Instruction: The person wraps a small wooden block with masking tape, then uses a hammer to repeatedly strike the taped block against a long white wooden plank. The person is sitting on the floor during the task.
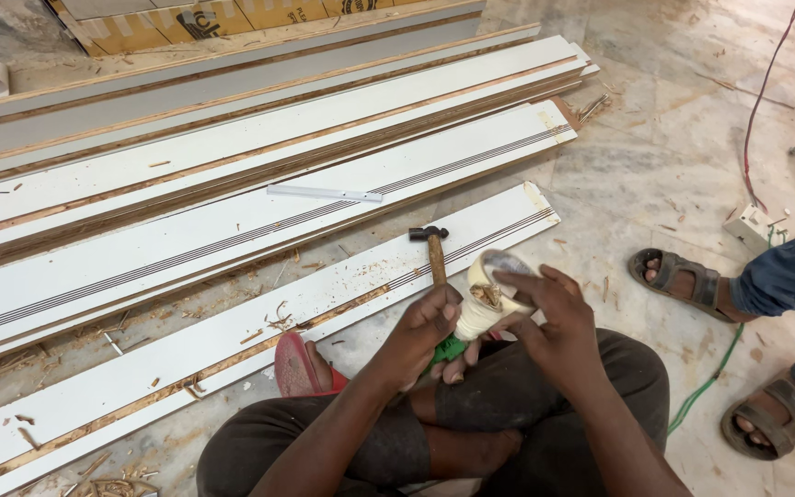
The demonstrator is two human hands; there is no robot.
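I sit cross-legged on the floor. My left hand [425, 329] grips a small cream plastic bag of nails [487, 299] from below, with something green [450, 350] under it. My right hand [549, 308] holds the bag's open rim, fingers pinched at the top. A hammer [434, 250] with a wooden handle lies just beyond my hands, resting on a long white grooved board [232, 340].
Several long white boards [259, 198] lie side by side across the floor, with wood chips between them. A thin white strip [324, 193] rests on one. Another person's sandalled feet [683, 276] stand at the right, near a white socket box [749, 225], a red wire and a green cable [715, 377].
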